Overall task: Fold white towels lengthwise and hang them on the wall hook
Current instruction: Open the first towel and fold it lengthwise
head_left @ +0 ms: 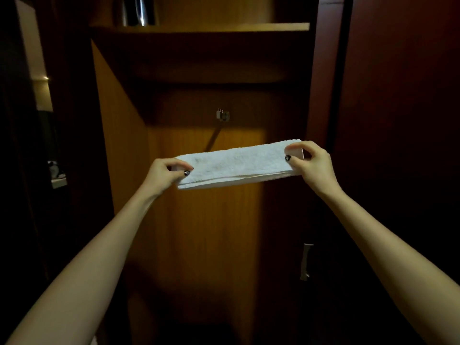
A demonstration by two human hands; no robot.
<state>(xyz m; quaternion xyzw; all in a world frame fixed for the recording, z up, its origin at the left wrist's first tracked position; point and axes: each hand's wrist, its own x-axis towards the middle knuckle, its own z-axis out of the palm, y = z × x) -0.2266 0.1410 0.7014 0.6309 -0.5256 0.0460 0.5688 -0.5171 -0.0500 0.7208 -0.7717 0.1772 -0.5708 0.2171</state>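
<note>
While we hold the white towel (239, 163) stretched between our two hands, it hangs in the air in front of the wooden back panel (199, 232) of an open cupboard. It is folded into a long narrow band, and its stacked layers show along the lower edge.

Our left hand (164, 174) pinches the left end, with the thumb on top and the fingers curled underneath. Our right hand (311, 163) pinches the right end the same way. It sits a little higher than the left, so the towel tilts up toward it. One dark-painted nail shows on each hand.

Above the towel, roughly midway between our hands, a small metal wall hook (222, 115) is fixed to the panel, apart from the cloth. A thin dark streak slants down from it toward the towel's upper edge; we cannot tell whether it is a shadow or a cord.

Higher still, a wooden shelf (211, 28) spans the cupboard. A shiny metal vessel (139, 11) stands on it above our left hand, with only its lower part in view.

Below our right hand, beside the forearm, a pale metal handle (305, 261) sits on a dark panel. Far out past our left hand, a dim ledge (59, 181) carries something too dark to make out.
</note>
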